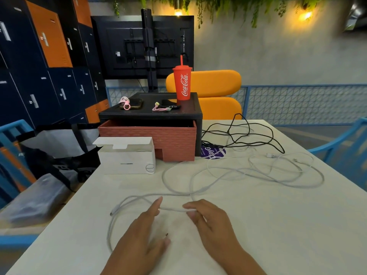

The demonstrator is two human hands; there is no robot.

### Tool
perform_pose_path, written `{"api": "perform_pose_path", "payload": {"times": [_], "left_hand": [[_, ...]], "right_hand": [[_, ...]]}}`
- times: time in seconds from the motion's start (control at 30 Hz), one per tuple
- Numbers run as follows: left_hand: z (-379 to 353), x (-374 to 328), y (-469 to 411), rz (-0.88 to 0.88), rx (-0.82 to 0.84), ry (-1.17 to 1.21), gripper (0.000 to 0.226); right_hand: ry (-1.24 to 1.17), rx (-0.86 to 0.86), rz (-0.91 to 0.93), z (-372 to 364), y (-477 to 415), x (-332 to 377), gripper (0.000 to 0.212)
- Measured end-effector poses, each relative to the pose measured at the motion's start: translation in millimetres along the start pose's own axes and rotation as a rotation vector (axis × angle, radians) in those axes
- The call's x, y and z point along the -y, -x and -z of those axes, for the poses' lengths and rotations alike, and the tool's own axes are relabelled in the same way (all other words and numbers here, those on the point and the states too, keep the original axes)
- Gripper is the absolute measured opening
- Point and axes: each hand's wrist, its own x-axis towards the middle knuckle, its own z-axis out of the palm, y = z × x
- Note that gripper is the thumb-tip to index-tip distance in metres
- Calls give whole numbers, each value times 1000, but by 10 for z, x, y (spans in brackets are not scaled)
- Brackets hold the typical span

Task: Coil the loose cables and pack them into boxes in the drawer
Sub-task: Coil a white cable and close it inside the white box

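A long white cable (218,175) sprawls in loose loops over the white table (278,225). My left hand (145,231) lies flat near the front edge, fingers straight, its fingertip touching the cable. My right hand (210,219) has its fingers curled over the same strand just to the right. A tangled black cable (244,135) lies farther back on the right. An open white box (127,155) stands at the back left. Behind it, the brick-patterned drawer (158,135) sticks out slightly from a black stand (151,113).
A red Coca-Cola cup (183,83), two phones and pink straps sit on the stand. A dark bag (55,151) rests beside the table's left edge. An orange chair (216,92) stands behind the table, and a blue chair (341,143) at the right.
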Motion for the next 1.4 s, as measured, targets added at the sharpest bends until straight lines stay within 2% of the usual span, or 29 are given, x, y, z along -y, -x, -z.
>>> {"api": "perform_pose_path", "payload": {"times": [0.1,0.17,0.3,0.43,0.53,0.63,0.73,0.87,0.93,1.03,1.17,1.33,1.4], "left_hand": [[-40,92,-63,-114,-127,-82,54],[-6,196,-148,-165,-213,-192,34],[51,242,-338,-74,-264,-252,10],[93,193,-470,13,-369,-274,20],[173,142,-562,56,-467,-225,31],[359,-31,-672,122,-589,-58,42],[601,-296,-798,192,-641,122,45],[762,-656,-900,264,-602,380,36],[745,-789,-913,208,-537,435,40],[640,-921,-882,105,-420,514,42],[446,-973,-842,71,-275,508,38],[285,-1011,-850,49,-212,503,41],[241,-1088,-869,40,-167,556,30]], "right_hand": [[19,-96,43,83,15,21,29],[87,-168,82,175,11,-20,21],[305,-299,150,449,-96,-172,17],[507,-378,115,681,-300,-228,26],[565,-378,54,769,-475,-284,21],[482,-319,-185,810,-600,-397,19],[477,-190,-385,786,-655,-527,15],[429,-152,-445,724,-739,-480,27],[338,-152,-427,724,-845,-323,27],[70,-184,-400,772,-1076,8,24],[-191,-217,-332,959,-1346,486,23],[-458,-155,-255,1093,-1492,845,25],[-534,-104,-262,1055,-1487,900,26]]}}
